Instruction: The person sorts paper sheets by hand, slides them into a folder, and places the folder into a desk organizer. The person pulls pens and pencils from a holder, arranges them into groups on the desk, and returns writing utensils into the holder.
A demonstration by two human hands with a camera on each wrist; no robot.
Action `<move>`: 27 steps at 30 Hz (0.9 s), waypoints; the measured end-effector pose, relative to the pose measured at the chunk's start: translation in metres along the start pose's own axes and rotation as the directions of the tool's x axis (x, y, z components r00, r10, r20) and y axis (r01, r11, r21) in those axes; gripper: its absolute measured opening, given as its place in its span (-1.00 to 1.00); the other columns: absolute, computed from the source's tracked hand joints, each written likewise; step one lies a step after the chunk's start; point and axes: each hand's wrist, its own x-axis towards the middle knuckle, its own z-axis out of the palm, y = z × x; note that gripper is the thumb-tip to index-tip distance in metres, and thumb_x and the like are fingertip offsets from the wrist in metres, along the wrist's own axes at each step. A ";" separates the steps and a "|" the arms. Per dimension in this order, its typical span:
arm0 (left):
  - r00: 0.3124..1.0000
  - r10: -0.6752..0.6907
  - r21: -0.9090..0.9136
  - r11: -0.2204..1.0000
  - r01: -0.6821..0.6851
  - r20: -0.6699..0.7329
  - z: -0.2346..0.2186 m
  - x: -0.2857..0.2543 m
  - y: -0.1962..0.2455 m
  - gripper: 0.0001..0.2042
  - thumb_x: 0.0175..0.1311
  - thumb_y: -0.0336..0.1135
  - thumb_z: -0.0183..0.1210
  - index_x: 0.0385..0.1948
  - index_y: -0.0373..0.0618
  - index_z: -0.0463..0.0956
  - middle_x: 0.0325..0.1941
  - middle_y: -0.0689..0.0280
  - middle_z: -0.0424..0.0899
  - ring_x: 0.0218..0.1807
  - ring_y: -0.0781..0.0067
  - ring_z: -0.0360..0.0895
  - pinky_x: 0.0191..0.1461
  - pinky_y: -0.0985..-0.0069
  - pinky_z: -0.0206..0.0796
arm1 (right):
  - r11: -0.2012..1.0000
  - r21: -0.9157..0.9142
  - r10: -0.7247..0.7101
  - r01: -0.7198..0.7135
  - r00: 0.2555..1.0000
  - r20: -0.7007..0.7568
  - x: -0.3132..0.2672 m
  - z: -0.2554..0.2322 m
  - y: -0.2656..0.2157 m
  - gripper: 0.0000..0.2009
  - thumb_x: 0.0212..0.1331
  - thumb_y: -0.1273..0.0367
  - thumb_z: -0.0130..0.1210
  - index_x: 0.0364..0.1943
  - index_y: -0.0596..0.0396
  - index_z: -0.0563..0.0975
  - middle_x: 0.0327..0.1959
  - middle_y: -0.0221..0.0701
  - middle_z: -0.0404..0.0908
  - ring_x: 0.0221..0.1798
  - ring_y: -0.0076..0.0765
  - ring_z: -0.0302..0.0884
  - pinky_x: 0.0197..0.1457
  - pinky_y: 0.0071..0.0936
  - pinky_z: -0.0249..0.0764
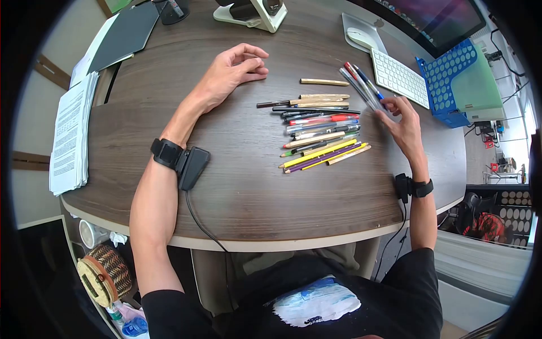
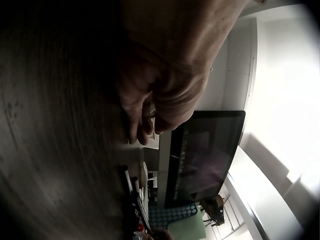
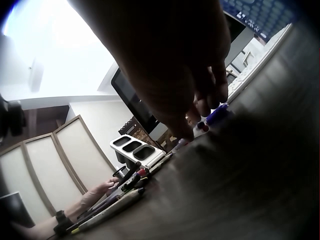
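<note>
My right hand [image 1: 402,125] is at the near ends of a small bunch of pens lying slantwise on the desk. Its thumb and curled fingers pinch these ends from both sides. A red pen [image 1: 352,72], a blue pen [image 1: 367,81] and a clear grey pen [image 1: 354,82] make up the bunch. In the right wrist view, a blue pen end [image 3: 217,114] shows just under the fingertips. To the left, my left hand [image 1: 230,73] rests on the desk, fingers loosely bent and holding nothing. Between the hands lies a row of pens and pencils [image 1: 322,124], roughly parallel.
Beyond the bunch sit a white keyboard [image 1: 400,77], a mouse [image 1: 361,38] and a monitor [image 1: 435,20]. A blue perforated file holder [image 1: 446,85] stands at the right. Stacked papers [image 1: 73,133] lie at the left edge, and a white stand [image 1: 254,14] is at the back.
</note>
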 end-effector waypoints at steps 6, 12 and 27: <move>1.000 0.000 -0.022 1.000 0.000 0.009 -0.001 0.002 -0.001 -0.73 0.62 -0.28 0.16 0.16 -0.25 0.55 0.06 0.26 0.58 0.14 0.41 0.66 0.44 0.40 0.58 | 0.993 0.096 -0.075 0.072 0.997 0.032 0.014 0.009 0.004 -0.81 0.32 0.36 0.36 -0.06 0.11 0.73 -0.23 -0.35 0.67 -0.17 -0.34 0.63 -0.07 -0.30 0.54; 1.000 0.001 -0.013 1.000 -0.001 0.003 -0.001 0.001 -0.002 -0.74 0.62 -0.29 0.17 0.16 -0.24 0.56 0.06 0.26 0.58 0.16 0.41 0.65 0.44 0.39 0.58 | 0.996 0.081 -0.030 0.029 1.000 0.005 0.018 0.012 -0.003 -0.81 0.39 0.34 0.31 -0.02 0.09 0.73 -0.16 -0.32 0.65 -0.21 -0.33 0.60 -0.07 -0.30 0.53; 1.000 0.019 0.015 1.000 -0.019 0.011 -0.003 0.003 -0.004 -0.72 0.63 -0.28 0.15 0.17 -0.26 0.56 0.06 0.25 0.59 0.16 0.42 0.65 0.43 0.39 0.58 | 0.979 0.147 -0.163 0.143 0.978 0.132 0.026 0.007 -0.032 -0.81 0.38 0.33 0.32 -0.02 0.07 0.73 -0.11 -0.36 0.70 -0.12 -0.32 0.64 -0.07 -0.30 0.53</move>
